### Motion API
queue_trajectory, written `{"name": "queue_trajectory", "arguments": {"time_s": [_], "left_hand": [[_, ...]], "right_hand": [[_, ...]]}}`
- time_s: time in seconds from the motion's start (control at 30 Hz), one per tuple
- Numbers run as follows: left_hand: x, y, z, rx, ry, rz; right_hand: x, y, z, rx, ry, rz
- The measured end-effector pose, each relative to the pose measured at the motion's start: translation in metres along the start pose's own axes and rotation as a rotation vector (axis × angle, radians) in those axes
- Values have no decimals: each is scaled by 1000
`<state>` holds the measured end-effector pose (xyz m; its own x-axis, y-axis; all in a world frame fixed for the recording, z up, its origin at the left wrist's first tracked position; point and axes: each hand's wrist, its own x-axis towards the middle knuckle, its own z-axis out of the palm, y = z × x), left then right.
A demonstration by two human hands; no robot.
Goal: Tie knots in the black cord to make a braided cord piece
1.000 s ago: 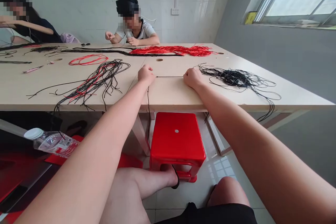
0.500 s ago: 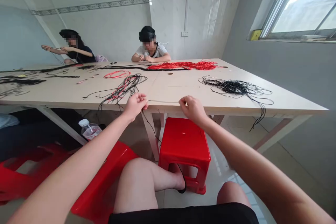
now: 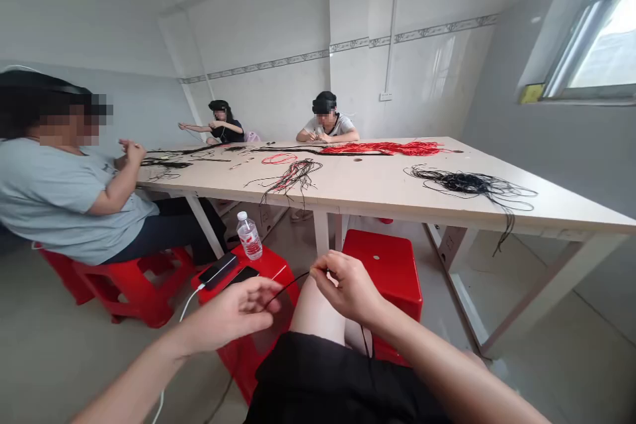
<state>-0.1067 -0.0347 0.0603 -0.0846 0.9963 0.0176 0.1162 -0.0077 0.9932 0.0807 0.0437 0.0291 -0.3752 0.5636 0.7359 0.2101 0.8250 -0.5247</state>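
My right hand (image 3: pixel 348 283) is closed in a pinch on a thin dark cord (image 3: pixel 297 279), above my knee. From that pinch the cord runs left to my left hand (image 3: pixel 236 313), whose thumb and fingers are apart and slightly blurred. The cord passes by those fingers; whether they touch it is hard to tell. Below my right hand hangs a dark strand (image 3: pixel 366 342). On the table (image 3: pixel 358 185) lie a bundle of black and red cords (image 3: pixel 293 177) and a tangled heap of black cord (image 3: pixel 467 182).
A red stool (image 3: pixel 392 258) stands by the table. Another red stool (image 3: pixel 278 264) on my left carries a water bottle (image 3: pixel 249 238), a power bank (image 3: pixel 218 271) with a white cable, and a phone. Co-workers sit at the left and far side. Red cords (image 3: pixel 387 148) lie farther back.
Both hands have come down and back from the table edge to above my lap. My left fingers have spread from a pinch. The view has swung left, bringing a seated co-worker into sight.
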Motion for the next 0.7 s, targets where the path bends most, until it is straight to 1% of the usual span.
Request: {"name": "queue_trajectory", "arguments": {"time_s": [0.07,0.1,0.13,0.17,0.23,0.3,0.37,0.43,0.5,0.6,0.7], "left_hand": [[-5,-3,12,-25,-93,-6],[-2,-4,19,-59,-124,3],[3,-6,27,-105,-131,19],[9,-8,34,-160,-113,33],[22,-13,46,-274,-39,31],[32,-20,52,-359,27,-15],[37,-28,55,-388,60,-59],[40,-36,55,-367,82,-69],[41,-41,55,-307,106,-48],[42,-47,56,-164,130,31],[42,-51,57,25,140,136]], "right_hand": [[2,-12,4,31,-15,8],[3,-15,4,45,-12,30],[4,-16,4,59,-1,63],[4,-16,4,74,11,103],[2,-10,3,111,34,193],[-2,-2,3,163,31,271],[-9,7,5,211,20,324],[-17,14,8,230,17,354],[-23,19,11,226,15,374],[-31,24,15,248,4,402],[-36,27,17,306,0,456]]}}
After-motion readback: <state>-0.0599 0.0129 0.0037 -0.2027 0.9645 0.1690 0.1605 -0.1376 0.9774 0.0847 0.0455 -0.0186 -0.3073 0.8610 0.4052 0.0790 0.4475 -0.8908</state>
